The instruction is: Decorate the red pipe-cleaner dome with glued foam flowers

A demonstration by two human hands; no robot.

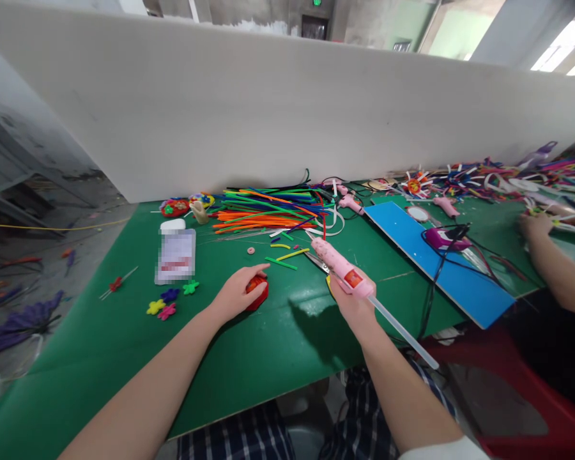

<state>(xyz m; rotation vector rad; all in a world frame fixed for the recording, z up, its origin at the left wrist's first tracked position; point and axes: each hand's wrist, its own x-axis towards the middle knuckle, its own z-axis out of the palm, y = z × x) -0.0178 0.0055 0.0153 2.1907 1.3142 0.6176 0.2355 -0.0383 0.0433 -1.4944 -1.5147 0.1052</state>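
My right hand point(352, 303) is wrapped round a pink glue gun point(338, 262), its nozzle pointing up and to the left. A clear glue stick point(407, 335) sticks out of the gun's back end. On the green table, my left hand point(237, 291) closes over a red round piece point(257, 295), partly hidden by the fingers. Scissors point(317, 260) lie just behind the glue gun, with a yellow handle partly covered. Short green and yellow pipe cleaner pieces point(287, 263) are scattered beyond my left hand, near a small pink ring point(251, 250).
Several small pipe cleaner flowers point(167, 311) lie left of a pale card point(175, 255). Bundled pipe cleaners point(268, 211) lie against the white partition point(249, 108). A blue board point(431, 255) with black cables crosses the right side. Another person's hand point(536, 223) works at far right.
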